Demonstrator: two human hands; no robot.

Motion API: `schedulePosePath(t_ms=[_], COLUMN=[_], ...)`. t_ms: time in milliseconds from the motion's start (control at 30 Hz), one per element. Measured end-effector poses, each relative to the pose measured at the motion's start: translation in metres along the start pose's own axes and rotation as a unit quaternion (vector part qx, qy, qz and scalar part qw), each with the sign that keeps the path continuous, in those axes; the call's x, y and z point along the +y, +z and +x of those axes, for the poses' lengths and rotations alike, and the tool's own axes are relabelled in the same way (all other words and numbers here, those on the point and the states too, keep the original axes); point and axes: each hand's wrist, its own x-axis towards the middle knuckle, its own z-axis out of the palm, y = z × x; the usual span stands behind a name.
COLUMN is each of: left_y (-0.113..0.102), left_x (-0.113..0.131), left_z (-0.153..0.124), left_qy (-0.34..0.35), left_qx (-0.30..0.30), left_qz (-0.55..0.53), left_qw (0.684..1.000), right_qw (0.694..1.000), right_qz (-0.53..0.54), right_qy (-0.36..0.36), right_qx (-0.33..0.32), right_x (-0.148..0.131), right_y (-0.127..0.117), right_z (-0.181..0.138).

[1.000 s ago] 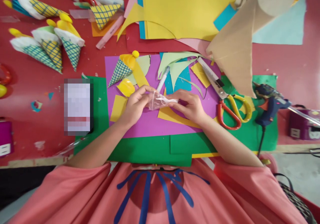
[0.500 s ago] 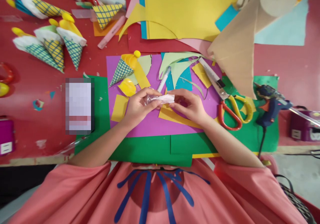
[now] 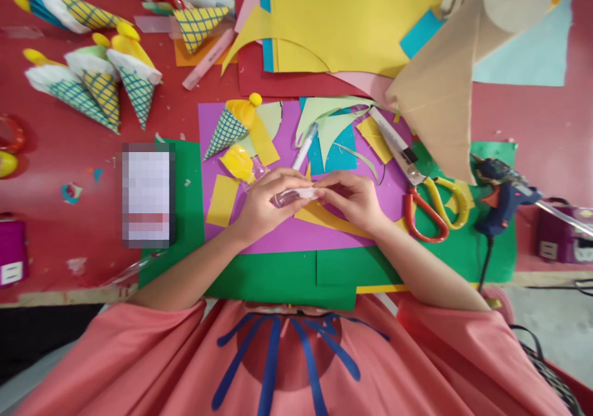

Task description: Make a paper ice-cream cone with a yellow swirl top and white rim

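Observation:
Over the purple sheet (image 3: 259,240), my left hand (image 3: 262,209) is closed on one end of a small clear plastic packet (image 3: 304,193) with white stuff in it. The fingertips of my right hand (image 3: 354,203) pinch the packet's other end. Just beyond my left hand lies a yellow lump (image 3: 238,162) with clear plastic beside it. A paper ice cream cone (image 3: 228,130) with a yellow top rests further back on the sheet. Near my fingers are a white pen (image 3: 304,146) and yellow paper strips (image 3: 336,219).
Scissors (image 3: 428,209), a box cutter (image 3: 393,135) and a blue glue gun (image 3: 503,203) lie to the right. A phone with a blurred screen (image 3: 146,196) is on the left. Several paper cones (image 3: 99,88) lie at the back left, and yellow sheets (image 3: 356,20) at the back.
Both hands have shifted slightly nearer to me with the packet, and less of its white part shows. Clear plastic now shows beside the yellow lump.

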Motion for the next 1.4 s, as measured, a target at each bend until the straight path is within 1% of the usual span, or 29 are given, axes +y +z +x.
schedulePosePath(t_ms=[100, 167, 233, 300, 400, 467, 533, 600, 733, 867, 1033, 1100, 1167, 1267, 1333, 1400], left_y=[0.001, 0.000, -0.002, -0.003, -0.004, -0.005, -0.005, -0.005, -0.002, 0.001, 0.002, 0.002, 0.003, 0.005, 0.007, 0.008], left_x=[-0.001, -0.002, -0.004, -0.004, -0.002, 0.000, 0.000, 0.001, 0.002, 0.004, -0.001, -0.002, -0.001, 0.004, 0.007, 0.008], left_z=[-0.001, -0.002, -0.002, -0.002, -0.003, -0.003, -0.004, -0.003, -0.001, -0.002, -0.004, -0.003, -0.003, -0.003, -0.005, -0.006], left_qy=[-0.005, -0.007, 0.008, 0.030, 0.051, 0.061, 0.063, 0.047, -0.016, -0.058, -0.090, -0.099, -0.118, -0.162, -0.179, -0.187], left_qx=[0.019, 0.033, 0.044, 0.044, 0.020, 0.013, 0.024, 0.029, 0.016, 0.030, 0.080, 0.095, 0.079, 0.026, 0.008, 0.003], left_qz=[-0.009, -0.004, 0.020, 0.062, 0.121, 0.131, 0.114, 0.086, 0.030, 0.008, 0.003, -0.028, -0.074, -0.123, -0.133, -0.148], left_qw=[1.000, 0.999, 0.999, 0.997, 0.991, 0.989, 0.991, 0.995, 0.999, 0.998, 0.993, 0.990, 0.987, 0.979, 0.975, 0.971], right_qw=[1.000, 0.998, 0.994, 0.990, 0.988, 0.987, 0.988, 0.990, 0.994, 0.997, 0.989, 0.989, 0.990, 0.993, 0.996, 0.998], right_qz=[0.023, 0.060, 0.107, 0.135, 0.143, 0.146, 0.142, 0.129, 0.095, 0.051, 0.132, 0.130, 0.113, 0.081, 0.050, 0.020], right_qy=[0.011, 0.018, 0.030, 0.045, 0.058, 0.064, 0.065, 0.062, 0.051, 0.060, 0.060, 0.076, 0.086, 0.084, 0.070, 0.044], right_qx=[-0.009, -0.016, -0.021, -0.019, -0.012, -0.010, -0.007, -0.003, -0.010, 0.001, -0.014, -0.013, -0.003, 0.027, 0.034, 0.030], right_x=[0.000, -0.001, -0.001, -0.002, -0.003, -0.004, -0.003, -0.002, 0.000, -0.003, -0.006, -0.004, -0.003, -0.001, -0.002, -0.003], right_y=[0.002, 0.002, 0.003, 0.004, 0.005, 0.005, 0.005, 0.004, 0.004, 0.005, 0.004, 0.003, 0.002, 0.002, 0.004, 0.006], right_z=[0.000, 0.000, 0.000, 0.001, 0.002, 0.003, 0.004, 0.004, 0.002, 0.001, 0.002, 0.003, 0.003, 0.002, 0.001, 0.000])
